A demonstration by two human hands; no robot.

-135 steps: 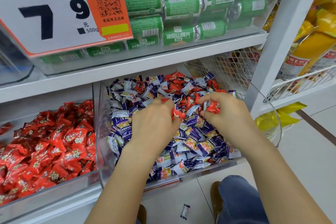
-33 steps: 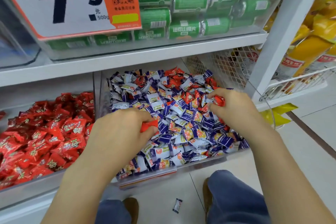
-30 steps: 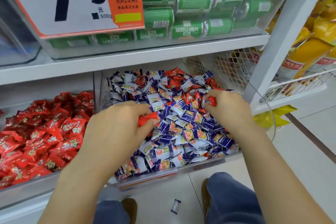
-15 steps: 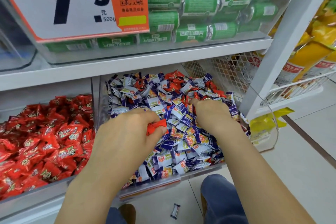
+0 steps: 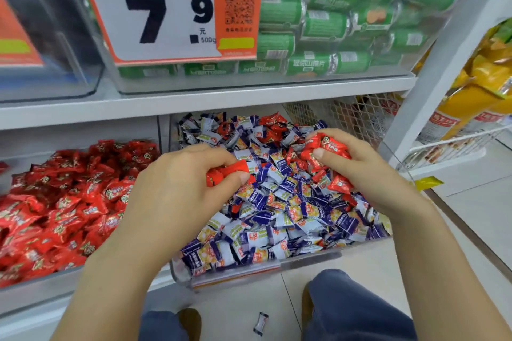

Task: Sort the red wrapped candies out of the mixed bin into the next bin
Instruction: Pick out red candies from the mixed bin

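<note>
Shop, snack aisle. Price sign [image 5: 166, 8] upper left: "7.9" per 500g, QR code. White shelving [image 5: 210, 102] mid-frame, clear bulk bins of wrapped candies [image 5: 277, 202] below, green packs [image 5: 332, 22] top, yellow bags [image 5: 476, 91] at right edge.

The right hand [image 5: 357, 166] has lifted out of the mixed bin [image 5: 249, 274] clutching several red candies [image 5: 327, 147].

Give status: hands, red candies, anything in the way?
Left hand and right hand each grip red candies over mixed bin. Red bin alongside, path unobstructed.
</note>
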